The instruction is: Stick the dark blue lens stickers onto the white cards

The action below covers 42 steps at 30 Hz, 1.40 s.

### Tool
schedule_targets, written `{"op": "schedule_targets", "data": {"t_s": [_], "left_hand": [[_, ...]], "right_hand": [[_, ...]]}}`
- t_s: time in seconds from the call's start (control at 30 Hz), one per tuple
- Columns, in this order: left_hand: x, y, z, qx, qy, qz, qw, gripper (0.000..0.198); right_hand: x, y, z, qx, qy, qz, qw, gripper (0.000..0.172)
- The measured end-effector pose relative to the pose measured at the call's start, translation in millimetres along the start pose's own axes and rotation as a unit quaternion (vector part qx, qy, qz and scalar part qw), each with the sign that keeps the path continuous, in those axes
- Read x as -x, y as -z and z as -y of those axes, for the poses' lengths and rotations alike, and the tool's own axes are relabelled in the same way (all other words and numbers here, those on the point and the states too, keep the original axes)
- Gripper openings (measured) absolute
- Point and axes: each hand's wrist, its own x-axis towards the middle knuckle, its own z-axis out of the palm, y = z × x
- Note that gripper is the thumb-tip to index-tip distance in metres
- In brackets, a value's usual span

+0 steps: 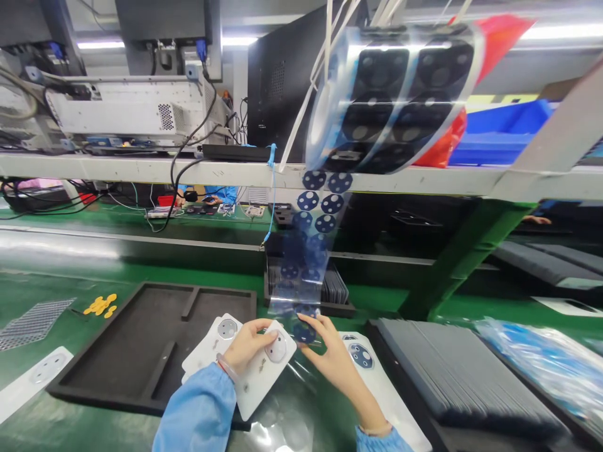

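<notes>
My left hand [250, 346] holds a white phone back panel [266, 380] tilted, thumb by its round camera area. Another white panel [207, 345] with a similar round area lies behind that wrist; whether I hold it too I cannot tell. My right hand [333, 359] has thumb and index finger at the lower end of a clear film strip [327, 220], around a dark round sticker [304, 331]. Pairs of dark round stickers run up the strip to a big roll [391, 94] above. Under my right wrist lie white panels [377, 376], the visible one with a dark camera circle.
A black tray [113, 351] with dividers lies left, near yellow pieces [100, 305] and another white panel [35, 380]. Right, a tray holds a row of grey panels [461, 364]; plastic-wrapped items [541, 364] lie beyond. The shelf beam [226, 166] and green post [471, 257] bound the space.
</notes>
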Motion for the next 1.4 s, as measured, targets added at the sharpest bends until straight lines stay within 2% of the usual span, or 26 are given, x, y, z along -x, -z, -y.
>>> {"op": "schedule_targets", "data": {"t_s": [0.1, 0.17, 0.27, 0.4, 0.5, 0.6, 0.67, 0.8, 0.87, 0.93, 1.0, 1.07, 1.13, 1.17, 1.2, 1.23, 1.3, 1.37, 1.4], "left_hand": [[1, -2.7, 2, -0.007, 0.011, 0.003, 1.0, 0.052], [2, -4.8, 0, -0.005, 0.005, -0.008, 1.0, 0.053], [4, -6.3, -4, -0.012, -0.019, -0.015, 1.0, 0.051], [4, -4.3, -5, -0.006, -0.026, 0.0, 1.0, 0.053], [4, -2.3, -2, -0.003, -0.023, 0.009, 1.0, 0.052], [3, -1.0, -1, 0.004, -0.016, 0.012, 1.0, 0.053], [3, -0.5, -1, 0.011, -0.014, 0.015, 1.0, 0.053], [4, -1.6, -2, 0.001, -0.008, 0.013, 1.0, 0.051], [5, -2.4, -2, -0.015, -0.005, 0.012, 1.0, 0.051], [4, -2.5, -1, -0.029, -0.004, 0.011, 1.0, 0.051], [1, -1.0, 0, -0.04, -0.035, -0.032, 0.998, 0.047], [-1, 1.6, 1, -0.043, -0.099, -0.132, 0.985, 0.04], [-1, 3.8, -1, -0.021, -0.147, -0.212, 0.966, 0.036], [0, 4.1, -4, 0.001, -0.154, -0.217, 0.964, 0.037], [2, 3.8, -6, 0.027, -0.146, -0.191, 0.97, 0.041], [5, 2.7, -8, 0.052, -0.127, -0.14, 0.981, 0.047], [12, -1.6, -12, 0.081, -0.063, 0.004, 0.995, 0.059], [19, -6.9, -11, 0.092, 0.014, 0.134, 0.987, 0.07], [21, -9.0, -9, 0.097, 0.042, 0.174, 0.979, 0.074]], "right_hand": [[1, -4, -2, 0.176, 0.063, -0.118, 0.975, 0.036], [2, -5, 1, 0.222, 0.104, -0.141, 0.959, 0.034], [3, -4, 7, 0.191, 0.13, -0.098, 0.968, 0.033], [4, -1, 11, 0.13, 0.106, -0.043, 0.985, 0.029], [4, 1, 14, 0.121, 0.098, -0.041, 0.987, 0.026], [5, 0, 16, 0.126, 0.115, -0.044, 0.984, 0.035], [5, -3, 17, 0.121, 0.129, -0.054, 0.983, 0.036], [5, -8, 13, 0.109, 0.124, -0.126, 0.978, 0.021], [5, -8, 10, 0.103, 0.091, -0.158, 0.978, 0.018], [5, -7, 8, 0.09, 0.036, -0.196, 0.976, 0.023], [5, -3, 8, 0.054, -0.036, -0.251, 0.966, 0.028], [6, 2, 11, 0.003, -0.099, -0.324, 0.941, 0.029], [7, 4, 18, -0.025, -0.106, -0.376, 0.92, 0.026], [7, 4, 22, -0.024, -0.082, -0.387, 0.918, 0.023], [7, 3, 26, -0.014, -0.046, -0.386, 0.921, 0.019], [8, 1, 30, 0.003, -0.006, -0.378, 0.926, 0.014], [10, -4, 36, 0.046, 0.066, -0.36, 0.929, 0.006], [12, -12, 39, 0.097, 0.113, -0.346, 0.926, 0.003], [14, -15, 40, 0.12, 0.131, -0.335, 0.925, 0.004]]}}
